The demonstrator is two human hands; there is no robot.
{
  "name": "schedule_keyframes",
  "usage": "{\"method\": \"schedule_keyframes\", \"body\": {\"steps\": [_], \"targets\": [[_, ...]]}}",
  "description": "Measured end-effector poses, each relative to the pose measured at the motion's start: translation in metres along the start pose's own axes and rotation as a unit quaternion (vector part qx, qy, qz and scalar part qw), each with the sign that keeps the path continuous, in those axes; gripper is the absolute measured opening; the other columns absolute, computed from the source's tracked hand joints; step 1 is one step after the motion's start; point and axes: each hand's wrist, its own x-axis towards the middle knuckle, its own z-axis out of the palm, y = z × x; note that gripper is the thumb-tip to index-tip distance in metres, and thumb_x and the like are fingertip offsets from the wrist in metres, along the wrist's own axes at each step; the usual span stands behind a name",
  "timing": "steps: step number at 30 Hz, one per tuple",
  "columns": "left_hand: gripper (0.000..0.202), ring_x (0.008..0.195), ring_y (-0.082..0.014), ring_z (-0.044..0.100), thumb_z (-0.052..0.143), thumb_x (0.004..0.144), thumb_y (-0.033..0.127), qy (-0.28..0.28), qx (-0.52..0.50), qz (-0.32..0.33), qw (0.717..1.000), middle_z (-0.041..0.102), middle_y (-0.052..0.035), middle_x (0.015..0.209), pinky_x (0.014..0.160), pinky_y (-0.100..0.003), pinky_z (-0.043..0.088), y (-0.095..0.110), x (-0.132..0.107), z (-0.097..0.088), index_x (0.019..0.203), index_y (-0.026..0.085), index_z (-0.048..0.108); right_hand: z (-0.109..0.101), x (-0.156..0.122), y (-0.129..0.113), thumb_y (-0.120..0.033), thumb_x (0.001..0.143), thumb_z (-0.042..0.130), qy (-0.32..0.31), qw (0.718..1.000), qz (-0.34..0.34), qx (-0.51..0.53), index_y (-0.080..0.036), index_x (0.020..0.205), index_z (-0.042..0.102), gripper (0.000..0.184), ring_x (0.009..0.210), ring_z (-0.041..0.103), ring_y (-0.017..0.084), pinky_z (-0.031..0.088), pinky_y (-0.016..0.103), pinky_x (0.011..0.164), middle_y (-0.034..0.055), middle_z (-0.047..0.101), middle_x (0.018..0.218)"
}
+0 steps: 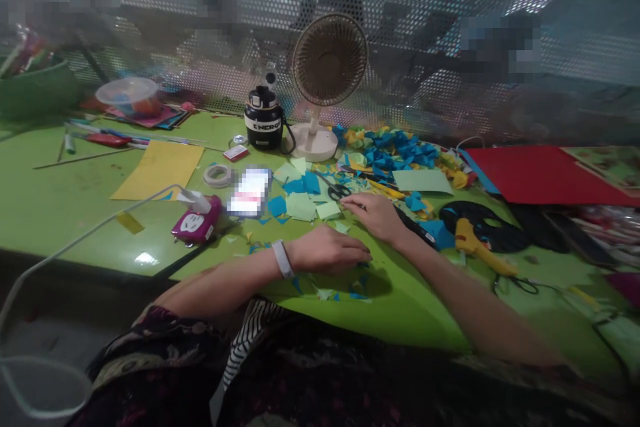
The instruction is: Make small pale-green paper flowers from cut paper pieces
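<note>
My right hand (374, 215) reaches over the table, its fingers pinched at the handles of a dark pair of scissors (339, 192). The scissors lie among paper pieces, with the blades pointing away to the left. Nearer the table's front edge, my left hand (330, 250) is closed with its fingertips pointing down and right. What it holds, if anything, is hidden; a bit of blue shows under the fingertips. Pale green paper squares (301, 207) and blue paper squares (277, 206) lie just beyond the left hand. Small paper offcuts (325, 294) are scattered in front of it.
A fan (330, 60) and a black jug (263, 121) stand at the back, beside a heap of folded blue and yellow paper (395, 147). A yellow glue gun (480, 250) lies right. Left are a phone (250, 192), tape roll (218, 175) and purple power socket (199, 221) with a white cable.
</note>
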Motion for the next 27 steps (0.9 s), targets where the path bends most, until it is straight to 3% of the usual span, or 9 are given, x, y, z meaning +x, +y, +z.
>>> {"method": "schedule_keyframes", "body": {"steps": [3,6,12,16,20,24,27], "targets": [[0.024,0.084,-0.0179,0.074,0.051,0.095,0.017,0.004,-0.002,0.016,1.000,0.075,-0.0096,0.110,0.072,-0.028,0.058,0.002,0.000,-0.001,0.112,0.016,0.067,-0.007,-0.014,-0.002,-0.033,0.089,0.065,0.003,1.000,-0.004,-0.001,-0.024,0.080,0.077,0.017,0.074,0.070,0.019,0.048,0.029,0.068,0.0027,0.078,0.082],[0.025,0.084,-0.0172,0.074,0.048,0.095,0.016,0.000,-0.005,0.001,1.000,0.075,-0.0096,0.109,0.073,-0.028,0.059,0.003,0.000,-0.002,0.112,0.017,0.067,-0.013,-0.022,-0.007,-0.045,0.090,0.064,0.016,1.000,-0.013,-0.003,-0.022,0.068,0.071,0.032,0.063,0.064,0.017,0.043,0.028,0.061,0.0019,0.072,0.068],[0.028,0.087,-0.0165,0.074,0.046,0.098,0.020,-0.047,0.010,-0.008,0.999,0.075,-0.0077,0.114,0.075,-0.027,0.059,0.007,0.001,-0.005,0.113,0.020,0.069,-0.010,-0.028,-0.009,-0.057,0.096,0.047,0.017,1.000,-0.015,0.006,-0.021,0.071,0.064,0.048,0.058,0.055,0.014,0.039,0.027,0.059,0.0013,0.067,0.066],[0.026,0.081,-0.0164,0.074,0.048,0.097,0.021,-0.028,0.022,0.013,0.999,0.076,-0.0081,0.113,0.067,-0.027,0.058,0.008,0.000,-0.004,0.113,0.019,0.070,-0.003,-0.020,-0.010,-0.060,0.099,0.037,0.003,0.999,-0.010,-0.051,-0.021,0.062,0.056,0.058,0.055,0.050,0.014,0.032,0.028,0.058,0.0010,0.058,0.057],[0.027,0.077,-0.0146,0.072,0.049,0.097,0.022,-0.025,0.034,0.024,0.999,0.075,-0.0087,0.113,0.065,-0.026,0.057,0.009,0.001,-0.003,0.113,0.020,0.071,0.008,-0.004,-0.016,-0.056,0.099,0.043,-0.018,0.998,-0.014,-0.065,-0.020,0.062,0.057,0.053,0.057,0.051,0.015,0.031,0.028,0.057,0.0007,0.058,0.059],[0.028,0.084,-0.0147,0.072,0.049,0.098,0.022,-0.051,0.044,0.033,0.997,0.074,-0.0083,0.117,0.067,-0.025,0.056,0.013,0.003,-0.005,0.112,0.019,0.072,0.025,0.012,-0.022,-0.032,0.098,0.054,-0.017,0.993,-0.070,-0.097,-0.018,0.096,0.071,0.022,0.088,0.063,0.020,0.043,0.029,0.076,0.0073,0.072,0.095],[0.028,0.087,-0.0152,0.073,0.049,0.098,0.023,-0.081,0.049,0.026,0.995,0.074,-0.0071,0.120,0.066,-0.025,0.055,0.014,0.005,-0.006,0.113,0.020,0.072,0.034,0.027,-0.020,-0.020,0.096,0.053,-0.071,0.981,-0.071,-0.167,-0.015,0.106,0.073,0.023,0.103,0.061,0.024,0.044,0.033,0.087,0.0120,0.072,0.111]]}}
